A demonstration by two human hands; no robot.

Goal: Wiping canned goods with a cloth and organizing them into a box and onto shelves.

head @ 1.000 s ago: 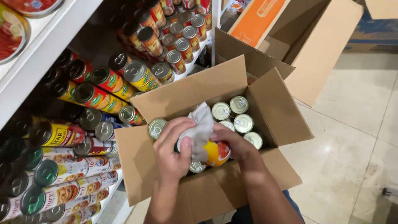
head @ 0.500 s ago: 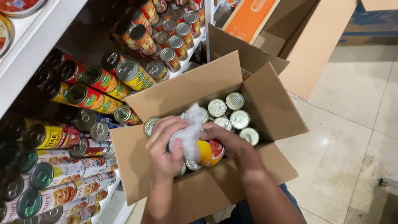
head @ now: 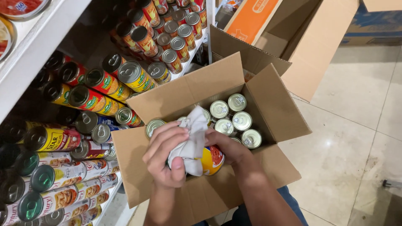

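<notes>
1. Where the view begins at the left, shelves carry tins lying on their sides, ends outward, in red, yellow and white labels.
2. Left hand: fingers curled tight around a white cloth, pressing it against a can.
3. Can: yellow-and-red label, tilted, held just above the open box, between both hands.
4. Right hand: clamped on the can from the right side, touching the cloth.
5. Box: brown cardboard, flaps open, resting against the person's lap; upright cans with pull-tab lids fill its far half.
6. Behind, more cardboard stands on a pale tiled floor.
</notes>
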